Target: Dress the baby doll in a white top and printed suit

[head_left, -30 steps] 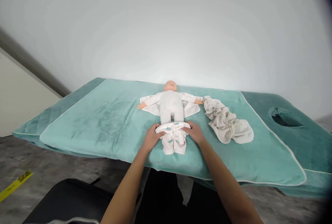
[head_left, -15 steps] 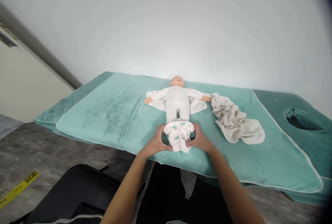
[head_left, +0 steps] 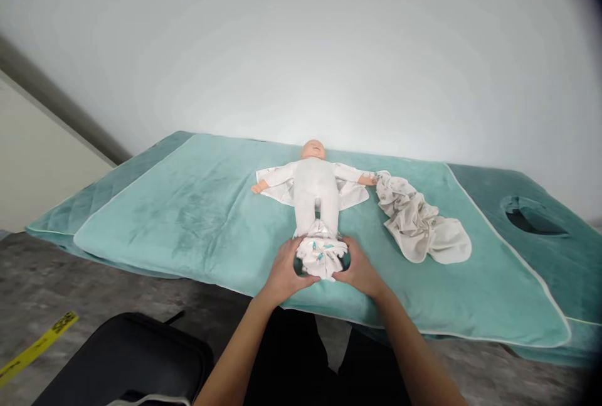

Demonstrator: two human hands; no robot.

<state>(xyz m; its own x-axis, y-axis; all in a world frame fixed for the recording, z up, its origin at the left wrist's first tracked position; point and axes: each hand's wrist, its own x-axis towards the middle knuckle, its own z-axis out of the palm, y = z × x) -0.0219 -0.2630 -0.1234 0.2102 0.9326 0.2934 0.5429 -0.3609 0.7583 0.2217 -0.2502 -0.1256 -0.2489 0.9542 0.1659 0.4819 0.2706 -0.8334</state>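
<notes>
A baby doll [head_left: 316, 185] lies on its back, arms spread, its head toward the wall. Its arms are in the sleeves of a white top [head_left: 353, 195] that is spread open beneath it. Around the doll's lower legs sit bunched white baby pants [head_left: 322, 256] with small teal prints; the feet are hidden. My left hand [head_left: 286, 271] grips the pants at their left side, fingers at the waistband and thumb at the near end. On the opposite side my right hand [head_left: 360, 268] holds them in the same way.
A crumpled off-white cloth [head_left: 423, 221] lies right of the doll. Everything rests on a teal padded bed [head_left: 188, 205] against a white wall, with a face hole [head_left: 533, 216] at its right end. A black chair [head_left: 136, 356] stands at the lower left.
The pants have become more bunched between my hands, and pale fabric now shows around the doll's lower legs above the waistband. The view has shifted slightly.
</notes>
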